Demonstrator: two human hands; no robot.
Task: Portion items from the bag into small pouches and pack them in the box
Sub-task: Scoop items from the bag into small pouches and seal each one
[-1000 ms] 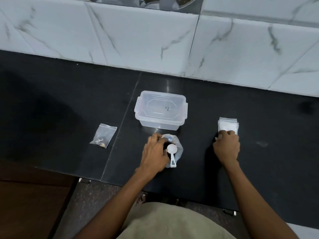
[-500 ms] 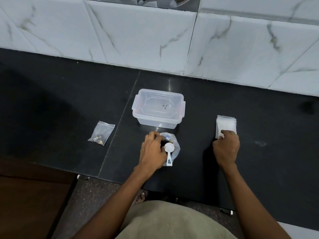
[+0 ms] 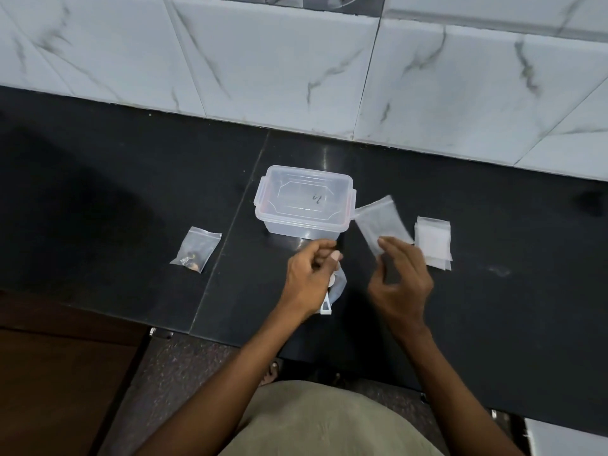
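A clear plastic box (image 3: 304, 205) with its lid on stands mid-counter. My right hand (image 3: 399, 284) pinches one empty small pouch (image 3: 381, 227), lifted just right of the box. The stack of empty pouches (image 3: 432, 241) lies further right. My left hand (image 3: 309, 278) hovers with curled fingers over the bag (image 3: 340, 284) and the white scoop (image 3: 326, 309), covering most of both; no grip on them shows. A filled pouch (image 3: 196, 248) lies left of the box.
The black counter (image 3: 131, 192) ends at a marble-tiled wall (image 3: 296, 60) behind. Its front edge runs just below my hands, with a brown cabinet (image 3: 49, 373) at lower left.
My right hand took one pouch off the stack and lifted it left toward the box. My left hand rose off the bag.
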